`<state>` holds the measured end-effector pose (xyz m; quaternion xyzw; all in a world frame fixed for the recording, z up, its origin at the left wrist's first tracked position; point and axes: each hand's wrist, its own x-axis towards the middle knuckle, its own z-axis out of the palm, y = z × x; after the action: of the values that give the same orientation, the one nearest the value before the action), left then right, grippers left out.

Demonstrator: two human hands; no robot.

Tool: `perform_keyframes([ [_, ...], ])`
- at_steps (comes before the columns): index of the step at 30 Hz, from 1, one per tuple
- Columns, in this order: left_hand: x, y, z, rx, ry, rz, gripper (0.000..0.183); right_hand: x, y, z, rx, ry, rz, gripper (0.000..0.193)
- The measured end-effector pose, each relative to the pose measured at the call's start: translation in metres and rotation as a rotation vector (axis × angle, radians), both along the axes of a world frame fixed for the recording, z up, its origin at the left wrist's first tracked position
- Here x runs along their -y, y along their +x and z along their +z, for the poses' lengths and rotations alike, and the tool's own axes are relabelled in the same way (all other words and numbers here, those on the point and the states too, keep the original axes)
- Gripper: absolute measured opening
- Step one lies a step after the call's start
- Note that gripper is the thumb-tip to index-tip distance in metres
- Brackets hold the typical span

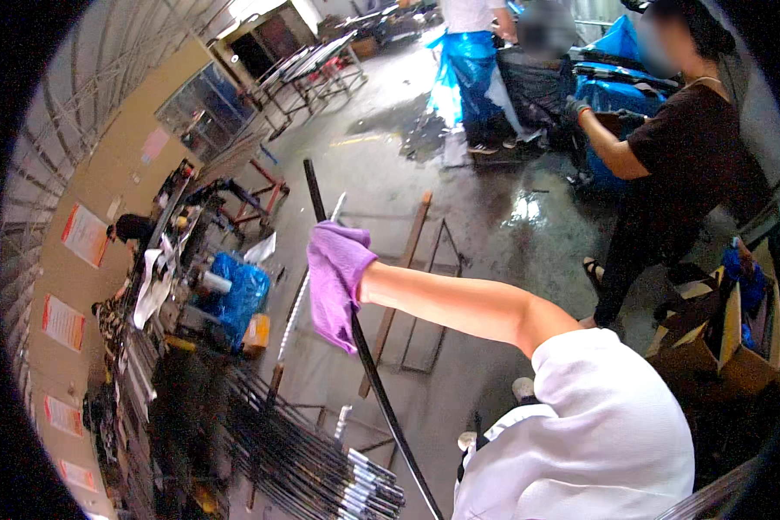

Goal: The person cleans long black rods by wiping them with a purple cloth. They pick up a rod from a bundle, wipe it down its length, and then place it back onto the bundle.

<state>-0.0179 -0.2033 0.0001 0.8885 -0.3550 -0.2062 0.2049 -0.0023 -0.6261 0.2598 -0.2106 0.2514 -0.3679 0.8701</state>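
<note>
My right hand (367, 282) is wrapped in a purple cloth (334, 270), which hides the fingers. The cloth is folded round a long, thin black rod (380, 381), and the hand grips the rod through it. Slanting across the view, the rod sticks out above the cloth and runs down to the lower edge. My bare forearm reaches in from a white sleeve on the right. My left hand is out of view. Below the cloth lies a bundle of similar black rods (295, 451), several with silver-coloured ends.
Brown and white-wrapped bars of a low stand (399, 290) lie beyond the rod. A blue plastic bag (238, 299) and a cluttered bench are at left. Two people stand by blue-wrapped goods at upper right; another person is at far left. A cardboard box (728, 347) stands at right.
</note>
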Motion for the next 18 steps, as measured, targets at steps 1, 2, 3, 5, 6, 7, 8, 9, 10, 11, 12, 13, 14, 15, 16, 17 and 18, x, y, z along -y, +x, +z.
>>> perform_keyframes([
  [1, 0.009, 0.0, 0.004, -0.018, -0.016, -0.005, 0.034, 0.012, -0.001, 0.006, 0.057, 0.033, 0.005, 0.02],
  [2, 0.02, -0.001, 0.008, -0.037, -0.03, -0.027, 0.034, 0.045, -0.008, 0.009, 0.155, -0.027, 0.018, 0.023],
  [3, 0.033, -0.001, 0.013, -0.061, -0.049, -0.051, 0.033, 0.08, -0.019, 0.012, 0.254, -0.088, 0.027, 0.027],
  [5, 0.055, -0.004, 0.027, -0.132, -0.084, -0.081, 0.033, 0.147, -0.038, 0.012, 0.463, -0.26, 0.105, 0.031],
  [6, 0.061, -0.002, 0.032, -0.171, -0.099, -0.058, 0.033, 0.151, -0.032, 0.013, 0.658, -0.07, 0.127, 0.03],
  [7, 0.064, -0.002, 0.037, -0.213, -0.115, -0.031, 0.033, 0.152, -0.027, 0.021, 0.847, 0.116, 0.151, 0.028],
  [8, 0.067, -0.002, 0.043, -0.256, -0.131, -0.007, 0.033, 0.151, -0.027, 0.034, 1.039, 0.299, 0.171, 0.027],
  [9, 0.07, -0.004, 0.047, -0.309, -0.153, 0.016, 0.033, 0.151, -0.028, 0.047, 1.228, 0.483, 0.191, 0.026],
  [10, 0.071, -0.002, 0.052, -0.357, -0.177, 0.053, 0.033, 0.144, -0.023, 0.06, 1.414, 0.679, 0.217, 0.025],
  [11, 0.072, -0.001, 0.055, -0.407, -0.202, 0.095, 0.033, 0.132, -0.017, 0.072, 1.59, 0.885, 0.249, 0.024],
  [12, 0.068, 0.001, 0.059, -0.464, -0.227, 0.151, 0.033, 0.106, -0.01, 0.08, 1.367, 0.658, 0.145, 0.018],
  [13, 0.068, 0.001, 0.064, -0.51, -0.253, 0.198, 0.033, 0.081, -0.01, 0.09, 1.111, 0.448, 0.058, 0.017],
  [14, 0.075, -0.001, 0.068, -0.567, -0.271, 0.2, 0.033, 0.092, -0.004, 0.073, 1.411, 0.58, 0.191, 0.026],
  [15, 0.077, -0.001, 0.071, -0.604, -0.288, 0.228, 0.033, 0.075, 0.01, 0.055, 1.315, 0.463, 0.197, 0.026],
  [16, 0.079, -0.002, 0.075, -0.64, -0.308, 0.254, 0.032, 0.052, 0.019, 0.039, 1.153, 0.334, 0.19, 0.026],
  [17, 0.08, -0.001, 0.078, -0.671, -0.333, 0.281, 0.032, 0.028, 0.028, 0.019, 0.98, 0.211, 0.194, 0.026],
  [18, 0.082, -0.002, 0.082, -0.696, -0.355, 0.296, 0.032, 0.003, 0.03, -0.002, 0.808, 0.093, 0.196, 0.026],
])
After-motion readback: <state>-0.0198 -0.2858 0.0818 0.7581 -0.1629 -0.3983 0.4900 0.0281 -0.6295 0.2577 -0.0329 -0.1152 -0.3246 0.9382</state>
